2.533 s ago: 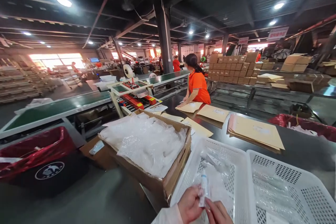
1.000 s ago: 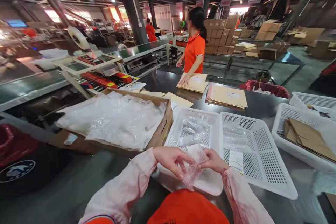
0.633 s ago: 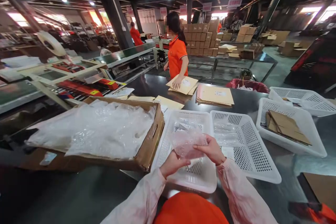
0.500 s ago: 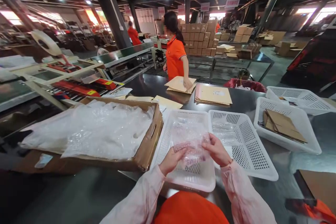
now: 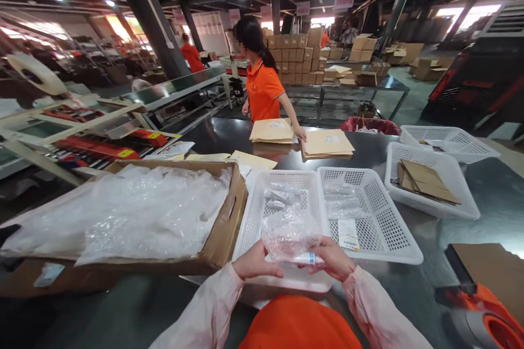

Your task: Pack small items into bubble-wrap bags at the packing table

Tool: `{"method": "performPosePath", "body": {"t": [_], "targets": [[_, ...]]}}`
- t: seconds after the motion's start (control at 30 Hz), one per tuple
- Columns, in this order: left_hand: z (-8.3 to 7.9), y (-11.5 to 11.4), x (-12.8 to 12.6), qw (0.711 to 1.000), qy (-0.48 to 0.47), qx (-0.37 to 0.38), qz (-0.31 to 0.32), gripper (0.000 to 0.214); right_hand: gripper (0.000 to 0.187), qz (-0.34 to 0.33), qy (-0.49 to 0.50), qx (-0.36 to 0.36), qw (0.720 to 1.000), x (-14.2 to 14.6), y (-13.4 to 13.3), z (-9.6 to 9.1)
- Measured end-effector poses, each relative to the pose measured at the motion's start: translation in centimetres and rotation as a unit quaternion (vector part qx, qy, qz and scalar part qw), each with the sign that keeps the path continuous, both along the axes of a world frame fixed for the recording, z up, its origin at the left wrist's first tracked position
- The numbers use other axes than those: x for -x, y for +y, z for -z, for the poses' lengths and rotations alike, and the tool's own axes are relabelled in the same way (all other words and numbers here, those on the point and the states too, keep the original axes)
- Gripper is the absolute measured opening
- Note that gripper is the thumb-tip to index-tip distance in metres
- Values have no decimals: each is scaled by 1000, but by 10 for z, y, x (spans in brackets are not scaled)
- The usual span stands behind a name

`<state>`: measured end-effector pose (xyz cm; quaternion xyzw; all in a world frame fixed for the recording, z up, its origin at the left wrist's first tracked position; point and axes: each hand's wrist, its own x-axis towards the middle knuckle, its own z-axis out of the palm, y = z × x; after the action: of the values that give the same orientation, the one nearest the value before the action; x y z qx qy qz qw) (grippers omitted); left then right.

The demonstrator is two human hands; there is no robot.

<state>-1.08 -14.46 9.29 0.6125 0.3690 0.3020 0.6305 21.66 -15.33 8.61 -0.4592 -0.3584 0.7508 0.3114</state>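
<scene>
A clear bubble wrap bag (image 5: 289,229) is held low over the white perforated basket (image 5: 250,218) in front of me. A white tube-like item with blue bands (image 5: 306,258) shows at the bag's near edge. My left hand (image 5: 256,262) is closed on the bag's left side, its thumb lying along the near edge. My right hand (image 5: 332,260) grips the right side, fingers around the banded end of the item and the wrap. Behind the bag, small wrapped pieces (image 5: 280,195) lie in the same basket.
At left stands a cardboard box (image 5: 229,229) heaped with bubble wrap bags (image 5: 151,212). A second basket (image 5: 395,223) holds wrapped pieces and a label card (image 5: 347,233). Another basket (image 5: 462,196) holds flat cardboard. A tape dispenser (image 5: 487,311) lies at right. Across the table, a co-worker (image 5: 264,90) touches padded envelopes (image 5: 327,144).
My hands have moved lower and nearer with the bubble wrap bag, and the blue-banded item now shows at its edge. The co-worker's hand has shifted to the right envelope stack. The view has swung slightly.
</scene>
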Motion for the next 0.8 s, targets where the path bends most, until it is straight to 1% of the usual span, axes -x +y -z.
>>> {"method": "performPosePath", "body": {"t": [0.07, 0.1, 0.13, 0.17, 0.23, 0.27, 0.3, 0.33, 0.37, 0.4, 0.43, 0.5, 0.53, 0.57, 0.6, 0.63, 0.67, 0.7, 0.73, 0.77, 0.8], "targets": [[7, -4, -1, 997, 33, -58, -47, 40, 36, 0, 19, 47, 999, -1, 0, 1], [13, -6, -2, 994, 42, -67, -74, 35, 39, -2, 30, 62, 998, -3, 0, 1], [18, -7, -3, 993, 44, -58, -94, 32, 43, -5, 38, 56, 998, -5, 0, 0], [24, -8, -5, 994, 38, -32, -100, 35, 47, -8, 38, 27, 999, -7, 0, -2], [34, -8, -6, 995, 10, 34, -92, 48, 56, -14, 10, -78, 997, -10, -1, -5], [38, -8, -5, 994, -4, 60, -87, 53, 57, -20, -15, -130, 991, -12, -1, -6], [39, -9, -4, 994, -14, 75, -82, 55, 53, -30, -38, -167, 985, -12, -2, -6], [40, -9, -2, 994, -21, 81, -76, 54, 47, -37, -57, -186, 980, -12, -2, -5], [38, -10, 1, 995, -26, 75, -64, 51, 39, -31, -69, -189, 979, -11, -3, -2], [36, -11, 4, 997, -28, 56, -44, 48, 34, -12, -77, -185, 980, -9, -3, 1], [34, -13, 6, 999, -28, 22, -24, 48, 32, 14, -82, -174, 981, -6, -2, 6], [32, -17, 9, 997, -3, -77, -2, 50, 29, 67, -87, -133, 985, 0, 0, 15], [32, -18, 9, 992, 20, -124, -8, 49, 29, 81, -89, -102, 987, 3, 1, 20], [35, -18, 8, 986, 45, -161, -27, 45, 29, 84, -88, -66, 990, 6, 4, 24], [39, -16, 5, 980, 67, -178, -57, 38, 29, 80, -87, -29, 993, 8, 7, 26], [44, -11, 2, 976, 81, -175, -98, 32, 30, 77, -87, 4, 993, 9, 10, 28], [51, -4, -1, 973, 90, -155, -144, 32, 32, 76, -90, 23, 993, 9, 14, 28], [57, 7, -4, 967, 100, -127, -196, 36, 33, 76, -104, 23, 991, 7, 18, 27], [64, 20, -7, 957, 116, -98, -246, 42, 35, 79, -137, -1, 987, 3, 21, 26], [69, 34, -9, 945, 138, -75, -288, 46, 37, 85, -195, -47, 976, -1, 24, 25], [74, 49, -10, 932, 164, -62, -318, 47, 40, 92, -273, -108, 951, -7, 26, 25]]}}
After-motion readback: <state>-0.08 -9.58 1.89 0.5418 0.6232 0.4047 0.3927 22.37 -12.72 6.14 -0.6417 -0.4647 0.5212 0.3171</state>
